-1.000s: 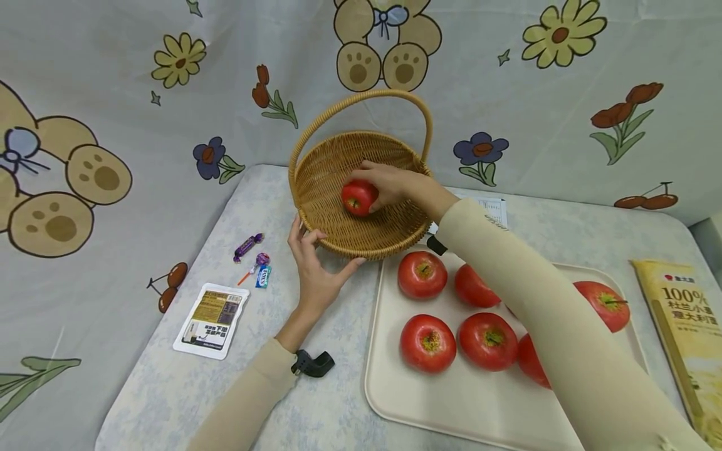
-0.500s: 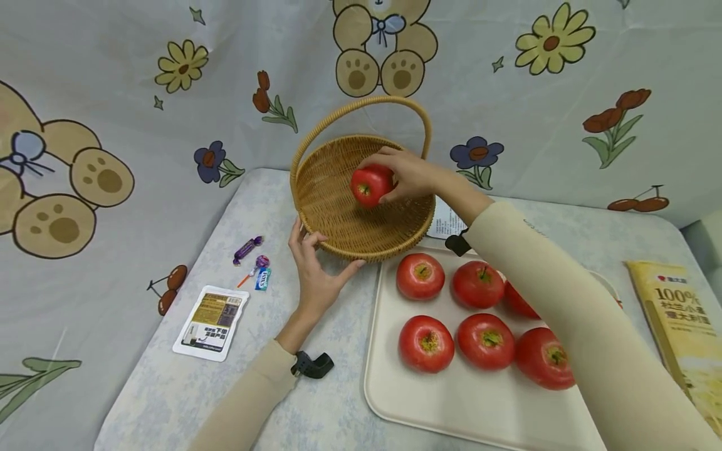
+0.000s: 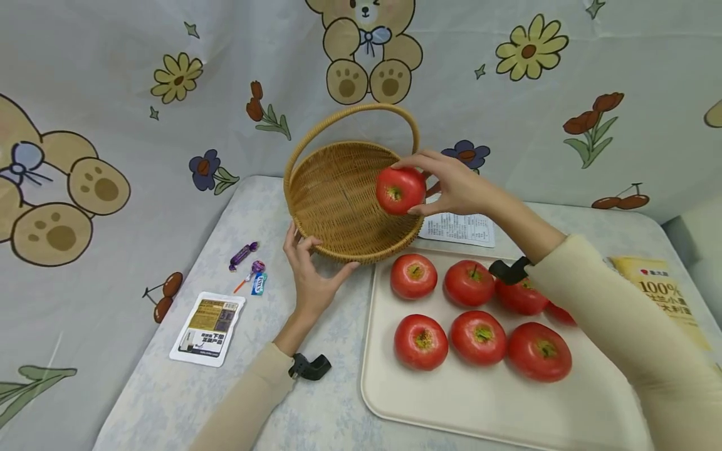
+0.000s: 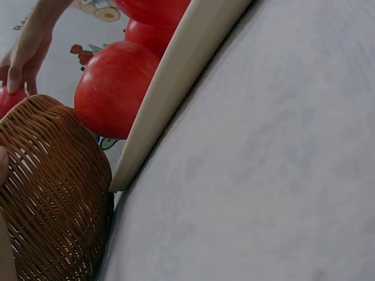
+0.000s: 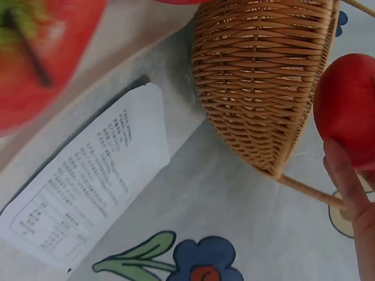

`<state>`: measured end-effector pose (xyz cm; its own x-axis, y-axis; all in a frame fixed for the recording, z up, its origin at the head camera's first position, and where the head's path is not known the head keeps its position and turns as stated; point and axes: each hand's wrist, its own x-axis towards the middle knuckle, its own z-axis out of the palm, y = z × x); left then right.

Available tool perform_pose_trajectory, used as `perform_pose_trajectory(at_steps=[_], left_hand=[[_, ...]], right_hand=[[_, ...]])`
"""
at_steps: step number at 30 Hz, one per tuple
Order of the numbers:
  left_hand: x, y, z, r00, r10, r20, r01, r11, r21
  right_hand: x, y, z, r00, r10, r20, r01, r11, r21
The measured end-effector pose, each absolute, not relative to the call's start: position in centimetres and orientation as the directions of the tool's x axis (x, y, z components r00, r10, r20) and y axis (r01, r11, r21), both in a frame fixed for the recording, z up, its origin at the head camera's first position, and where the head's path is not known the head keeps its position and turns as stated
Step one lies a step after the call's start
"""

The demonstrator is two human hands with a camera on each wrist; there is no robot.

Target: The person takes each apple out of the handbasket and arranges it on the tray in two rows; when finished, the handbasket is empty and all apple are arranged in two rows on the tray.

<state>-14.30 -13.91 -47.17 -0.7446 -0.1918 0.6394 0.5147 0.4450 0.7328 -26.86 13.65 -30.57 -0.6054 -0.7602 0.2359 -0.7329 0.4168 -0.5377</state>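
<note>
A wicker basket (image 3: 338, 188) with an arched handle stands at the back of the table, its mouth tilted towards me. My left hand (image 3: 313, 285) holds its near rim, fingers along the left side and thumb spread to the right. At the basket's right rim, a red apple (image 3: 397, 191) is held up between the fingers and thumb of my right hand (image 3: 458, 185). Bare wicker shows inside the basket. In the right wrist view the held apple (image 5: 350, 108) overlaps the basket's rim. The left wrist view shows the basket's woven outside (image 4: 55, 193) close by.
A cream tray (image 3: 429, 401) with several red apples (image 3: 479, 338) lies right of the left arm. A white printed packet (image 3: 459, 228) lies behind it, a yellow packet (image 3: 657, 285) to the right. On the left lie sweets (image 3: 244, 255), a lollipop (image 3: 257, 268) and a white pouch (image 3: 207, 329).
My right hand has lifted the apple from inside the basket and carried it right, to the rim. More of the tray's apples show as the arm shifts right. My left hand keeps its hold.
</note>
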Motion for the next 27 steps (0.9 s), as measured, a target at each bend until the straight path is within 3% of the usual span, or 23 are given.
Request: perform_pose_trajectory(at_steps=[5, 12, 20, 27], left_hand=[[-14.4, -14.0, -47.6, -0.743, -0.207, 0.636, 0.517, 0.426, 0.743], [-14.2, -13.7, -47.3, -0.745, -0.226, 0.627, 0.499, 0.435, 0.75], [-14.0, -13.8, -47.4, -0.747, -0.22, 0.627, 0.497, 0.44, 0.748], [-14.1, -13.8, -47.6, -0.74, -0.201, 0.641, 0.522, 0.429, 0.737]], right_hand=[[-24.5, 16.4, -30.2, -0.628, -0.722, 0.291, -0.734, 0.425, -0.53], [-20.2, 20.8, -30.5, -0.716, -0.629, 0.302, -0.671, 0.501, -0.547], [-14.5, 26.2, -32.5, -0.867, -0.448, 0.218, -0.48, 0.631, -0.61], [-10.3, 29.9, -34.0, -0.909, -0.336, 0.247, -0.414, 0.666, -0.62]])
